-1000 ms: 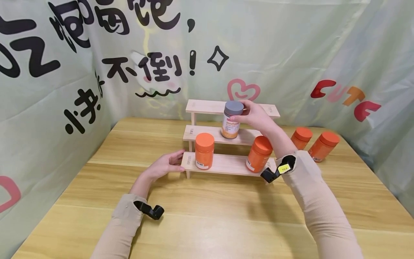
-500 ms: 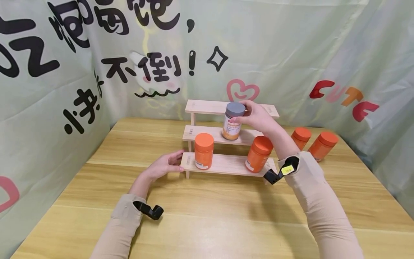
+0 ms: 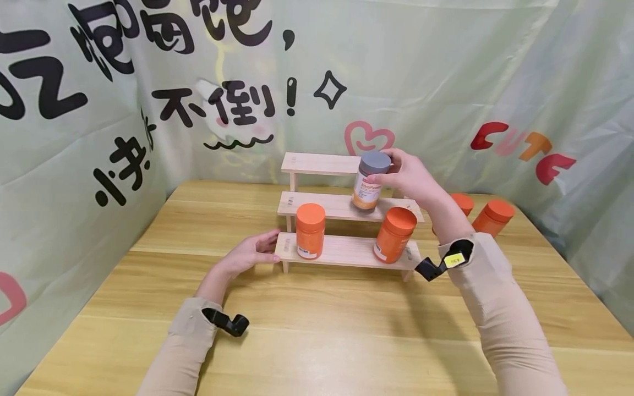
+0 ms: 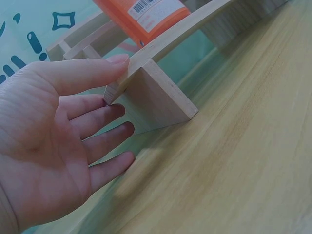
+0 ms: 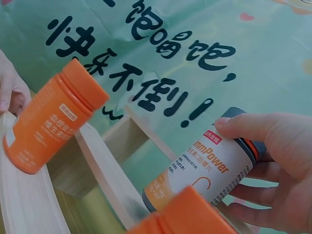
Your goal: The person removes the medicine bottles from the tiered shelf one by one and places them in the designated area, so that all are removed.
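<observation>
In the head view, my right hand [image 3: 408, 175] grips a grey-capped supplement bottle [image 3: 369, 186] with a white and orange label. Thumb and fingers lie on opposite sides near its cap. The bottle stands upright, its base close over the right half of the middle board of a three-step wooden stand [image 3: 317, 205]. In the left wrist view, my left hand [image 4: 63, 122] holds the left end of the lowest board between thumb and index finger, the other fingers loosely extended. On that board stand two orange jars, one at the left [image 3: 310, 231] and one at the right [image 3: 394, 235].
Two more orange jars, one partly behind the right forearm [image 3: 463, 203] and one farther right [image 3: 493, 217], are on the wood-grain table [image 3: 322, 330]. A printed cloth backdrop [image 3: 421, 71] rises right behind the stand. The right forearm passes close beside the lowest board's right jar.
My right hand has carried the grey-capped bottle to the right along the middle board. My left hand stays at the stand's left end.
</observation>
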Demonstrator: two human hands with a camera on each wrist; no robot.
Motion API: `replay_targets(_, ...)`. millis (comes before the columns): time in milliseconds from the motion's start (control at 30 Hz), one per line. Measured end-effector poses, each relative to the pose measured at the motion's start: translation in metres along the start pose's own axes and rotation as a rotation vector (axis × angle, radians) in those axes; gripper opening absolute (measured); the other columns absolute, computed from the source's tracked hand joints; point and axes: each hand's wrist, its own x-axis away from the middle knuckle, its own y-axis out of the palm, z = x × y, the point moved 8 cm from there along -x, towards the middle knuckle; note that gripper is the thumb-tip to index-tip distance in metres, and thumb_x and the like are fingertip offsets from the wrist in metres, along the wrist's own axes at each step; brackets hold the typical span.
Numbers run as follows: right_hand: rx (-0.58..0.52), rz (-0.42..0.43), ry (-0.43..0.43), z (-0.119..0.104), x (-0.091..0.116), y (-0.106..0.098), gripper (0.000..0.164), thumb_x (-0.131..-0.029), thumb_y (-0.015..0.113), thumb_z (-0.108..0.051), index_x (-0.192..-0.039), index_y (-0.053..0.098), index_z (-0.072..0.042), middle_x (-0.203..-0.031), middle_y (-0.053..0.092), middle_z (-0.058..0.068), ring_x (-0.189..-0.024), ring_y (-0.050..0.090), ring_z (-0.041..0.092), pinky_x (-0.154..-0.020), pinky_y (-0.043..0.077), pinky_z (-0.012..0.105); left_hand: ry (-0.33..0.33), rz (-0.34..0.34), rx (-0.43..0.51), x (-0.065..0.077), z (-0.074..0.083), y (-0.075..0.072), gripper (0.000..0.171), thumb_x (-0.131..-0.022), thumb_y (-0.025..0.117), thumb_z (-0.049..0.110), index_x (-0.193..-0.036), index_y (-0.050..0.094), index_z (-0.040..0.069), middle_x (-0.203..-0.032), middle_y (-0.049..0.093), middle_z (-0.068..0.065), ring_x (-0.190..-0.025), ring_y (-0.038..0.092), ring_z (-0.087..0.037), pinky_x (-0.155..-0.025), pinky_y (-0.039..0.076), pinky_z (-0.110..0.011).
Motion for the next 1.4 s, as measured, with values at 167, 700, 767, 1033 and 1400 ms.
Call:
replay_targets(167, -0.005, 0.023, 0.000, 0.005, 0.005, -0.014, 0.061, -0.082, 0.071, -0.025, -0.132, 0.042, -0.005, -0.122, 0.052, 0.012, -0.108, 0.051, 0.027, -0.091, 0.042, 0.041, -0.005, 0.004, 0.002, 0.001, 0.002, -0.001, 0.080, -0.085, 0.066, 0.008, -0.145, 0.016, -0.006, -0.147, 0.022, -0.025, -0.134, 0.024, -0.039, -0.109, 0.019, -0.048)
replay_targets(700, 0.058, 0.094, 0.057, 0.031, 0.030, -0.055, 0.069, -0.083, 0.068, -0.038, -0.136, 0.037, -0.006, -0.126, 0.048, 0.014, -0.110, 0.047, 0.025, -0.094, 0.038, 0.046, -0.017, 0.011, 0.007, 0.002, -0.001, -0.003, 0.081, -0.084, 0.067, 0.010, -0.145, 0.016, -0.006, -0.148, 0.020, -0.025, -0.135, 0.022, -0.039, -0.109, 0.018, -0.048)
replay_targets(767, 0.062, 0.106, 0.060, 0.035, 0.034, -0.062, 0.070, -0.083, 0.068, -0.039, -0.137, 0.037, -0.007, -0.126, 0.049, 0.013, -0.109, 0.047, 0.023, -0.093, 0.039, 0.044, -0.019, 0.010, 0.011, 0.002, -0.001, -0.003, 0.082, -0.084, 0.067, 0.010, -0.145, 0.015, -0.005, -0.148, 0.020, -0.024, -0.135, 0.022, -0.038, -0.109, 0.018, -0.048)
replay_targets(1033, 0.076, 0.158, 0.090, 0.057, 0.051, -0.087, 0.071, -0.083, 0.067, -0.041, -0.138, 0.036, -0.009, -0.123, 0.049, 0.007, -0.105, 0.048, 0.015, -0.091, 0.038, 0.040, -0.006, -0.003, 0.011, 0.001, 0.001, -0.001, 0.081, -0.085, 0.067, 0.011, -0.145, 0.015, -0.005, -0.148, 0.020, -0.025, -0.135, 0.022, -0.039, -0.109, 0.018, -0.048)
replay_targets(1400, 0.146, 0.220, 0.177, 0.089, 0.078, -0.118, 0.081, -0.084, 0.062, -0.048, -0.144, 0.026, -0.007, -0.129, 0.040, 0.014, -0.106, 0.041, 0.021, -0.094, 0.035, 0.052, -0.010, -0.005, 0.007, 0.001, 0.000, 0.000, 0.081, -0.085, 0.067, 0.011, -0.145, 0.015, -0.006, -0.148, 0.020, -0.025, -0.135, 0.022, -0.038, -0.109, 0.019, -0.048)
